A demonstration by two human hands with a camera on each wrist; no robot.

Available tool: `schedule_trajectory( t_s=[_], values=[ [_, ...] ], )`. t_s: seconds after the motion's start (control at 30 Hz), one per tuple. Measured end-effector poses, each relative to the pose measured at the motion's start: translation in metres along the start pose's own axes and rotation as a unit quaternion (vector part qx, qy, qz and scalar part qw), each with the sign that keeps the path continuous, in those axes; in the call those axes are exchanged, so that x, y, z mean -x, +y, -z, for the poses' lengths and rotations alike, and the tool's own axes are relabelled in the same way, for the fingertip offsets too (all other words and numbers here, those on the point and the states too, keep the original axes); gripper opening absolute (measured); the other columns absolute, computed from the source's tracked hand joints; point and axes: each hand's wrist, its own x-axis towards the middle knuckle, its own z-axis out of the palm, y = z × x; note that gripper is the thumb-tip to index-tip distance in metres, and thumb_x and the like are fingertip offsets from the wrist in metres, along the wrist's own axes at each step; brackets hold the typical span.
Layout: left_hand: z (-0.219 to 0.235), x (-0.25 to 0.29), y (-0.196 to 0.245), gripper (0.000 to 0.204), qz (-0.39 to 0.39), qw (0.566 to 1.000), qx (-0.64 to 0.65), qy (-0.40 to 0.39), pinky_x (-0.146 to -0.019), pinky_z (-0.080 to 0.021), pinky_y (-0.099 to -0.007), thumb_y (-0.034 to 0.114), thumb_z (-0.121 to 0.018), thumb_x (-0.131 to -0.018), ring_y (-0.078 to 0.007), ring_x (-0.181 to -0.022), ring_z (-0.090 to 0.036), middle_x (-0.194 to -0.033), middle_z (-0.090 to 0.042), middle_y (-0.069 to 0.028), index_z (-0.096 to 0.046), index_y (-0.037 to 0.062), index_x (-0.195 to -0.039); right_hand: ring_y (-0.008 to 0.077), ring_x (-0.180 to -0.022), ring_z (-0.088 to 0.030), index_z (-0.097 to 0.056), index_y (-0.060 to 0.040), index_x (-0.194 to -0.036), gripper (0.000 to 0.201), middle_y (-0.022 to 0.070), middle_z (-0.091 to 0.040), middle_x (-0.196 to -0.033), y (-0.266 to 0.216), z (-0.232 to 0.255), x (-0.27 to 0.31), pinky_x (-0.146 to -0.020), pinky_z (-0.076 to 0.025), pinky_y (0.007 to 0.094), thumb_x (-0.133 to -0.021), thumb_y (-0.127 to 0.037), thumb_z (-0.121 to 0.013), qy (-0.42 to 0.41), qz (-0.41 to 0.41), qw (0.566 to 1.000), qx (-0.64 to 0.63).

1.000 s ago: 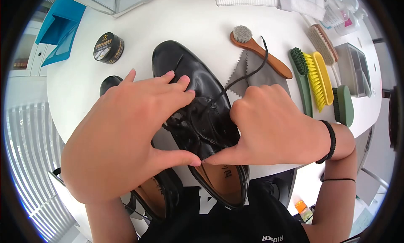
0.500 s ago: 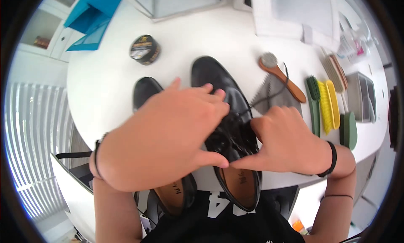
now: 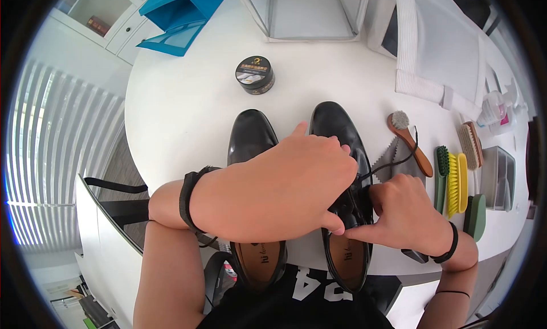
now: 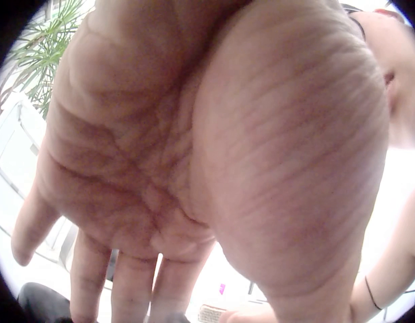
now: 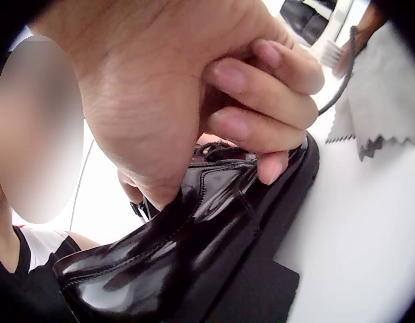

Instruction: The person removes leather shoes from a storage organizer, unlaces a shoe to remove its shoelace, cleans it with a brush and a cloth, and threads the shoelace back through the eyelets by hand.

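A glossy black lace-up shoe [image 3: 336, 121] stands on the white table, its tan insole toward the person. My left hand [image 3: 279, 186] lies across it with fingers stretched over the vamp; its thumb tip rests at the tongue's edge, close to the right thumb. In the left wrist view the left palm [image 4: 147, 155] is spread. My right hand [image 3: 404, 206] holds the shoe's right side, fingers curled against it and thumb on the top edge. One black lace [image 3: 401, 160] trails right. The second black shoe [image 3: 249, 132] stands at left, partly hidden by the left hand.
A round black tin [image 3: 254, 75] stands beyond the shoes. At right lie a wooden-handled dauber [image 3: 413, 146], a grey cloth [image 3: 386, 158], a yellow brush [image 3: 457, 184], green brushes [image 3: 475, 215] and a clear box [image 3: 501, 181]. Blue [image 3: 179, 18] and white fabric boxes [image 3: 307, 35] stand behind.
The head view has turned, so the shoes and tools appear further right and lower. Both hands stay at the same shoe with the thumbs close together.
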Motion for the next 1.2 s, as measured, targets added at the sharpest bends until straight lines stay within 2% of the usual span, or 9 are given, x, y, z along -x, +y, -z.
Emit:
schedule_trajectory(
  t_s=[0.07,0.6,0.87,1.2],
  values=[
    [0.0032,-0.0010,0.0022,0.087,0.008,1.000,-0.003,-0.025,-0.129,-0.034,-0.0650,0.053,-0.081,-0.094,-0.0437,-0.155,-0.048,-0.160,-0.057,-0.0277,-0.056,-0.0087,-0.151,0.0368,-0.047,-0.063,-0.065,0.0048,-0.060,0.082,0.0143,-0.054,-0.048,0.0008,-0.0011,0.0005,-0.051,-0.053,0.0430,-0.070,-0.073,-0.090,0.012,0.003,1.000,-0.003],
    [0.0014,-0.0027,-0.0005,0.085,-0.004,1.000,0.005,-0.003,-0.127,-0.038,-0.0633,0.051,-0.084,-0.091,-0.0420,-0.148,-0.055,-0.151,-0.064,-0.0286,-0.061,-0.0103,-0.145,0.0373,-0.048,-0.064,-0.067,0.0059,-0.060,0.079,0.0155,-0.057,-0.049,-0.0016,0.0006,0.0005,-0.052,-0.054,0.0429,-0.071,-0.068,-0.091,0.018,0.012,1.000,-0.011],
    [0.0027,-0.0062,0.0003,0.084,0.005,1.000,0.012,-0.002,-0.123,-0.043,-0.0600,0.049,-0.089,-0.086,-0.0430,-0.134,-0.065,-0.138,-0.069,-0.0302,-0.065,-0.0129,-0.138,0.0389,-0.050,-0.066,-0.068,0.0053,-0.060,0.080,0.0163,-0.058,-0.051,-0.0021,0.0008,0.0009,-0.053,-0.054,0.0438,-0.071,-0.071,-0.090,0.017,0.003,1.000,-0.008],
    [0.0010,-0.0061,0.0001,0.084,0.004,1.000,0.016,0.008,-0.124,-0.042,-0.0609,0.047,-0.090,-0.085,-0.0443,-0.132,-0.066,-0.135,-0.070,-0.0299,-0.065,-0.0119,-0.139,0.0395,-0.050,-0.064,-0.067,0.0047,-0.060,0.080,0.0163,-0.057,-0.050,0.0004,-0.0030,0.0020,-0.053,-0.053,0.0449,-0.071,-0.072,-0.088,0.028,0.005,1.000,-0.012]
  ],
)
